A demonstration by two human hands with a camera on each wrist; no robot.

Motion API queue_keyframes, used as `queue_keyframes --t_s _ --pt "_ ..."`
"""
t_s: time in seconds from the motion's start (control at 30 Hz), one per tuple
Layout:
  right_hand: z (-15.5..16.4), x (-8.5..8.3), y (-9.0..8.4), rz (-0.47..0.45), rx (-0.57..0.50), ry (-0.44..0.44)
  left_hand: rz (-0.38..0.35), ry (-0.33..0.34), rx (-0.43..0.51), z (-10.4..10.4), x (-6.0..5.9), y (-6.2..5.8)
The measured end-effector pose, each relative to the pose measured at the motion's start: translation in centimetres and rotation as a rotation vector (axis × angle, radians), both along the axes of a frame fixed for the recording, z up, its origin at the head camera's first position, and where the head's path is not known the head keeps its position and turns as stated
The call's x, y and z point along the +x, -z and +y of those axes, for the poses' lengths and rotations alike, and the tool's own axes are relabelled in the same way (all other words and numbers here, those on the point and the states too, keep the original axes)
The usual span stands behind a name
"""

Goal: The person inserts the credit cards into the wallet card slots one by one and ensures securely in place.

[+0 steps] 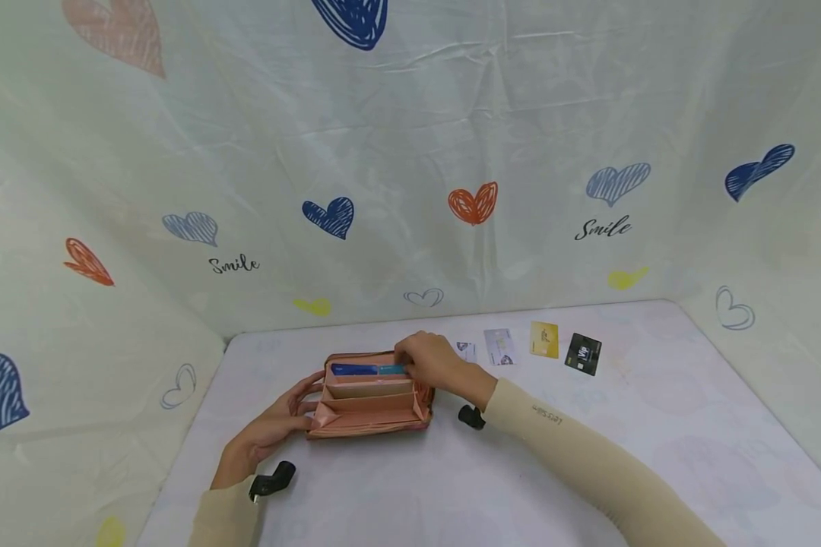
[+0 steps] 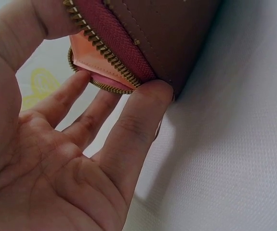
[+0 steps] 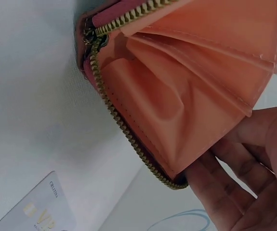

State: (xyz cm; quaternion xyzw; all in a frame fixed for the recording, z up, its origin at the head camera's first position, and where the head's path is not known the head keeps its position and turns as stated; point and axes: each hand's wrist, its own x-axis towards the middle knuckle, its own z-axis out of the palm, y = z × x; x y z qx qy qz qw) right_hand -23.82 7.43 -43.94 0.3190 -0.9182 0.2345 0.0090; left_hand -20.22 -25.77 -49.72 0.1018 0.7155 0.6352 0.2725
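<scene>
A zip-around wallet (image 1: 372, 422) lies spread open on the table, its salmon-pink lining and folded compartments facing up. A dark blue card (image 1: 354, 370) and a teal card (image 1: 391, 370) sit side by side in its far slots. My left hand (image 1: 278, 425) grips the wallet's left end, one finger low against the brass zipper edge (image 2: 114, 60) and others spread along the far side. At the far right corner, my right hand (image 1: 438, 365) pinches the wallet's back panel beside the teal card. Its fingers (image 3: 220, 185) lie behind that panel; the thumb tip is hidden.
Right of the wallet lie several cards: a small pale one (image 1: 466, 351) partly behind my right hand, a silver one (image 1: 500, 346), a gold one (image 1: 544, 339) and a black VIP one (image 1: 583, 354). A heart-printed curtain (image 1: 397, 152) rises behind the white table (image 1: 520, 486).
</scene>
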Motion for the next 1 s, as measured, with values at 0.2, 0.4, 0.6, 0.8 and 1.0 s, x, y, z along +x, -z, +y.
queue_keyframes --t_s 0.2,0.4,0.6,0.8,1.0 --pt "0.3 -0.1 0.2 -0.004 -0.005 0.004 0.002 0.0 0.0 0.1 -0.1 -0.1" --pt "1.0 0.3 0.7 -0.091 -0.028 0.022 0.004 -0.011 -0.006 0.1 0.0 -0.2" --pt "2.3 2.4 2.1 -0.078 -0.281 0.087 0.003 -0.041 -0.013 0.3 0.3 -0.3" --pt "3.5 6.1 3.5 -0.08 -0.53 0.26 -0.001 -0.096 -0.028 0.9 0.8 -0.4" --pt "4.1 8.9 4.5 -0.366 -0.604 0.396 -0.003 -0.149 -0.041 1.5 1.3 -0.5"
